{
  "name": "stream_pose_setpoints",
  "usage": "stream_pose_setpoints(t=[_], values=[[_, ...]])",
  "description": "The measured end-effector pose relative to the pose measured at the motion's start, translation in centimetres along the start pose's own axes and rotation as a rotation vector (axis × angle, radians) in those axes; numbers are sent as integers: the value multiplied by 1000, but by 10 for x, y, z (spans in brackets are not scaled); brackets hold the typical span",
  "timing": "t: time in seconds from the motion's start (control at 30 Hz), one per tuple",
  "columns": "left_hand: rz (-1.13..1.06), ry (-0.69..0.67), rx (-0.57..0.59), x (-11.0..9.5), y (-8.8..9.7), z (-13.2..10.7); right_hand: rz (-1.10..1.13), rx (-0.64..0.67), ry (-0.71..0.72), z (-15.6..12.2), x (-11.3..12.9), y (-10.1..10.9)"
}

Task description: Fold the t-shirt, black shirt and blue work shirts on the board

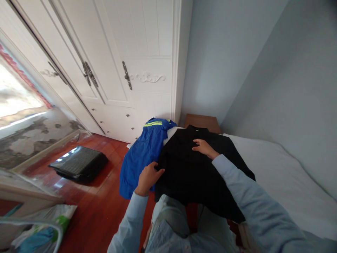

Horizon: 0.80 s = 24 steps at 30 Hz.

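A black collared shirt (195, 168) lies spread out in front of me, its collar pointing away and its lower edge hanging over my knees. My left hand (147, 178) rests at the shirt's left edge, thumb and fingers apart. Over the upper middle of the shirt, a little below the collar, is my right hand (205, 148); its fingers are slightly curled with a gap between thumb and forefinger. To the left lies a blue garment (147, 147) with yellow stripes, partly beside the shirt and draping down toward the floor.
A bed with a white sheet (279, 172) extends to the right. Behind the shirt stands a brown wooden cabinet (202, 121) near the wall. A white wardrobe (147, 42) rises ahead. On the red floor sit a black case (81, 163) and, nearer, a plastic bag (47, 228).
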<state>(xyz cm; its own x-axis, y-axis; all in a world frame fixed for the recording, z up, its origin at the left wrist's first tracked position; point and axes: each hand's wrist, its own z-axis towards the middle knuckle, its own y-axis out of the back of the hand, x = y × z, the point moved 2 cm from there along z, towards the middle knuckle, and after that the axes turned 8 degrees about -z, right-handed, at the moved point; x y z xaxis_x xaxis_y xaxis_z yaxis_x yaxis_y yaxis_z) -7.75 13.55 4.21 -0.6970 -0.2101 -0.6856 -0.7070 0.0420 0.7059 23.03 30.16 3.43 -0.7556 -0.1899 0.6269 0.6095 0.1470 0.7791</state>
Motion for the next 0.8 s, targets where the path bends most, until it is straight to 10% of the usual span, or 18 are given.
stream_pose_setpoints(t=[0.17, 0.47, 0.6, 0.8], values=[[-236, 79, 21, 39, -17, -29, 120, -169, 318, -47, 27, 14], [-213, -43, -30, 74, -56, -54, 26, 210, 779, -132, 50, 2], [-478, -39, -123, 87, -75, -59, 36, 90, 758, -98, 53, 7], [-455, 53, -101, 98, -78, -71, -90, -37, 680, 23, 39, -10]])
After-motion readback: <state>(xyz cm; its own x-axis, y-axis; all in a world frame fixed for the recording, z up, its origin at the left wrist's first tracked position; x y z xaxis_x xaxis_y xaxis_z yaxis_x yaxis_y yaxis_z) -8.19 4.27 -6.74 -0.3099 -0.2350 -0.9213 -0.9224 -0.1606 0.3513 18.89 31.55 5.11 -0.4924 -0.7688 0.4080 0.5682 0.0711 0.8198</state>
